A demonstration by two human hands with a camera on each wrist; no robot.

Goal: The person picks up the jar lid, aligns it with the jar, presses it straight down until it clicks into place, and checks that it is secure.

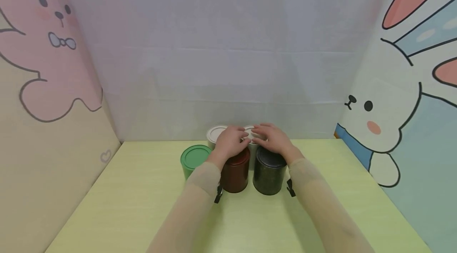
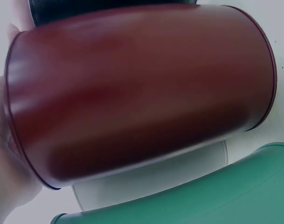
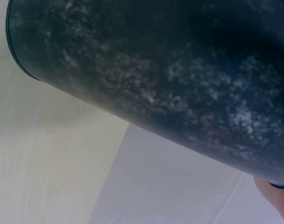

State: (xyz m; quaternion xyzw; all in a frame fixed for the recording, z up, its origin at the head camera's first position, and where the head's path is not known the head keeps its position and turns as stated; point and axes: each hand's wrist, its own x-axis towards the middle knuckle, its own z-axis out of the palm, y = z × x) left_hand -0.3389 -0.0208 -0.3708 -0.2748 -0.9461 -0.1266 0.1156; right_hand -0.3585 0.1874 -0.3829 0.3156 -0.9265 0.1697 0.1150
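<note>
Both hands reach over the front cans toward a white can [image 1: 253, 152] at the back, which is mostly hidden. My left hand [image 1: 231, 140] is above the dark red can [image 1: 235, 175], its fingertips at the left side of the white can's lid. Over the black can [image 1: 269, 175] is my right hand [image 1: 274, 138], fingers extended across the lid from the right. In the left wrist view the red can [image 2: 142, 93] covers most of the left hand [image 2: 9, 172]. A mottled dark can [image 3: 146, 70] fills much of the right wrist view.
A green can [image 1: 195, 158] stands left of the red one. Another white can [image 1: 216, 131] is behind it, partly covered by the left hand. The pale yellow table [image 1: 143, 205] meets a white back wall [image 1: 228, 54]; side walls carry cartoon animals.
</note>
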